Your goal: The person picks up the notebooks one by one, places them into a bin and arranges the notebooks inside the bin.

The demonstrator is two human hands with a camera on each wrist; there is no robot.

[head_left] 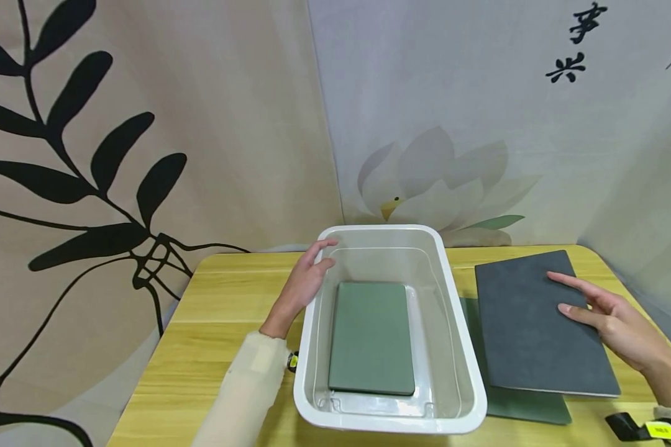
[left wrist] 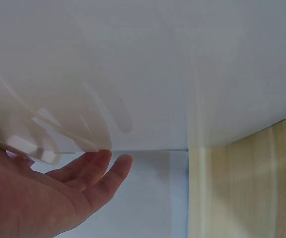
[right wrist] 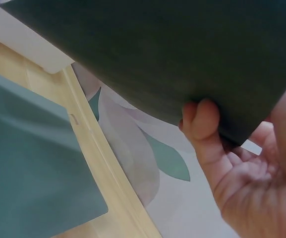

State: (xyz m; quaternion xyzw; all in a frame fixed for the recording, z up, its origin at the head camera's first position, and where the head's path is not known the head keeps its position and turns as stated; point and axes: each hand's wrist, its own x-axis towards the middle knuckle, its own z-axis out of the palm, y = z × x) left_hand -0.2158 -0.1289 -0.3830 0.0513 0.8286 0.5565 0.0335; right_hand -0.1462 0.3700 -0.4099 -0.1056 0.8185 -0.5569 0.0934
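A white plastic bin (head_left: 388, 425) stands on the table, with a green notebook (head_left: 371, 338) lying flat on its floor. My left hand (head_left: 304, 282) holds the bin's left rim near the far corner, thumb over the edge; in the left wrist view that hand's other fingers (left wrist: 110, 181) lie along the outside wall. Right of the bin, my right hand (head_left: 620, 320) grips a dark grey notebook (head_left: 537, 329) by its right edge. The right wrist view shows this notebook (right wrist: 157, 59) raised and tilted above a second green notebook (right wrist: 28, 168), which it partly covers in the head view.
The wooden table (head_left: 223, 310) extends left of the bin and ends at a back edge close behind it. Printed fabric (head_left: 246, 124) hangs behind the table. A black strap with a yellow label (head_left: 660, 429) is on my right wrist.
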